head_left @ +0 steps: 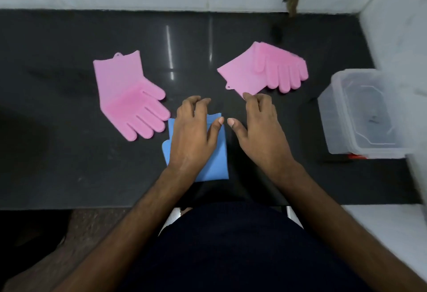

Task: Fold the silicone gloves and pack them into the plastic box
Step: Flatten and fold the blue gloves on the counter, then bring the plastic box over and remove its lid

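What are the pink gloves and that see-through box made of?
The pink gloves look like soft matte silicone or rubber, with a bristly-looking palm patch on the left one. The box looks like clear hard plastic: you can see through its cloudy walls.

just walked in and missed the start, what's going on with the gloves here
A person is packing silicone gloves at a dark counter. Their left hand rests on a blue glove lying near the counter's front edge, while the right hand reaches toward the right pink glove, fingertips at its near edge. The left pink glove lies flat and untouched. The clear plastic box at the right holds no gloves yet.
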